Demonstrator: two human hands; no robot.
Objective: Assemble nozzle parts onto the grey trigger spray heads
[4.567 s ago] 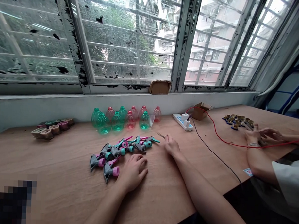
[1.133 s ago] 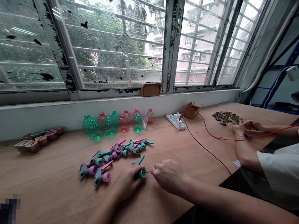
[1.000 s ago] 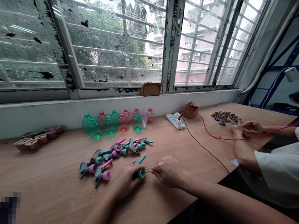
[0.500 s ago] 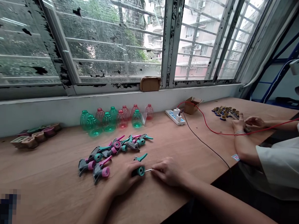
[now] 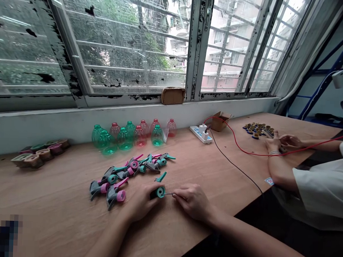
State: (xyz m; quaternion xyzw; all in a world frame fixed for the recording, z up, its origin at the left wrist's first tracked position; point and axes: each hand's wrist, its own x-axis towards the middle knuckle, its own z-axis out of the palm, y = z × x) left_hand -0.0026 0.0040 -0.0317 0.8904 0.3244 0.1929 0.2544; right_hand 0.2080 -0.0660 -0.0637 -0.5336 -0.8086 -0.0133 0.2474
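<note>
My left hand [image 5: 143,203] is wrapped round a grey spray trigger head [image 5: 160,192] with a teal collar and teal lever, its collar opening facing right. Between the fingertips of my right hand [image 5: 192,201] is a thin, light-coloured stick or tube [image 5: 168,194], pointing left at that opening. Its tip meets the collar; how far it reaches inside I cannot tell. More grey spray heads with pink or teal parts lie in a loose pile [image 5: 130,168] beyond my left hand.
Several green bottles [image 5: 125,140] and red clear bottles [image 5: 140,136] stand along the wall. A power strip [image 5: 201,134] with a red cable [image 5: 238,146] lies right of them. At far right a person's hands [image 5: 275,141] work beside small round pieces [image 5: 257,128]. Shaped containers [image 5: 44,154] sit at left.
Both hands, with the spray head and the thin stick, have shifted very slightly left. The grip of each hand looks the same.
</note>
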